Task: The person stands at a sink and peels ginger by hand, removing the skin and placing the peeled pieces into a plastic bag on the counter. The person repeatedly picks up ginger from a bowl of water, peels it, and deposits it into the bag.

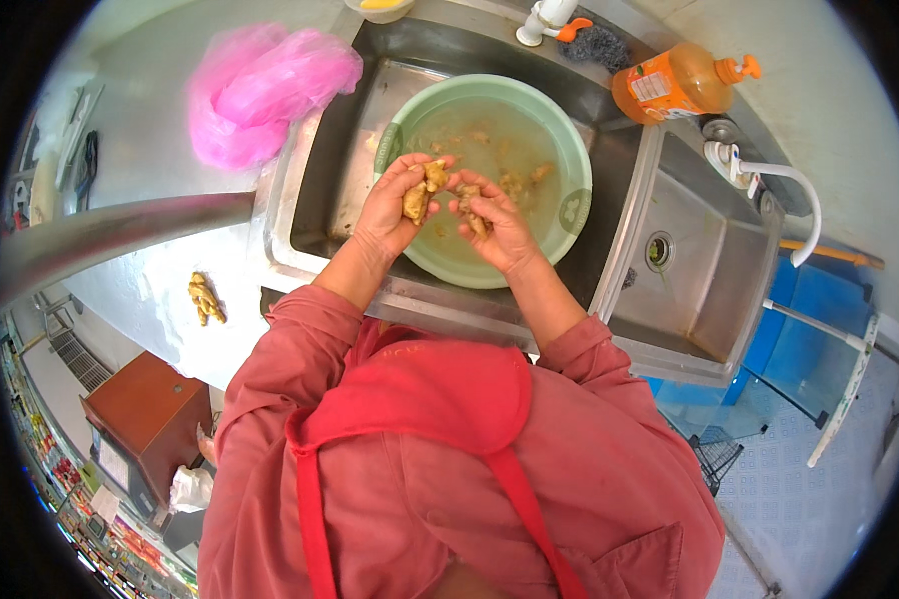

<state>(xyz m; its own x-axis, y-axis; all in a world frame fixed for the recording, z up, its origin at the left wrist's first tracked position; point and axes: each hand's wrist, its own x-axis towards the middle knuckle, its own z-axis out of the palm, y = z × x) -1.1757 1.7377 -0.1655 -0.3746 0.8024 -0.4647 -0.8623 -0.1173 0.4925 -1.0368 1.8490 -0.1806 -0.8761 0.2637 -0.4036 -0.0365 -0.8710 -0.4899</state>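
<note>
Above a green plastic basin (pixel 487 277) of cloudy water, my left hand (pixel 389 210) grips a knobbly piece of ginger root (pixel 417 201). Close beside it, my right hand (pixel 506 228) holds another ginger piece (pixel 470 206), partly covered by the fingers. Several more ginger pieces (pixel 521 181) lie in the murky water, their outlines blurred. The basin stands in the left bowl of a stainless steel sink (pixel 344 172). One ginger root (pixel 206 299) rests apart on the metal counter (pixel 150 277) to the left.
A pink plastic bag (pixel 270 93) lies left of the sink. Along the back are a white faucet (pixel 547 19) with an orange handle, a steel wool scrubber (pixel 595 49) and an orange pump bottle (pixel 674 82). A metal pole (pixel 127 232) crosses the counter. A second sink bowl (pixel 689 292) adjoins at right.
</note>
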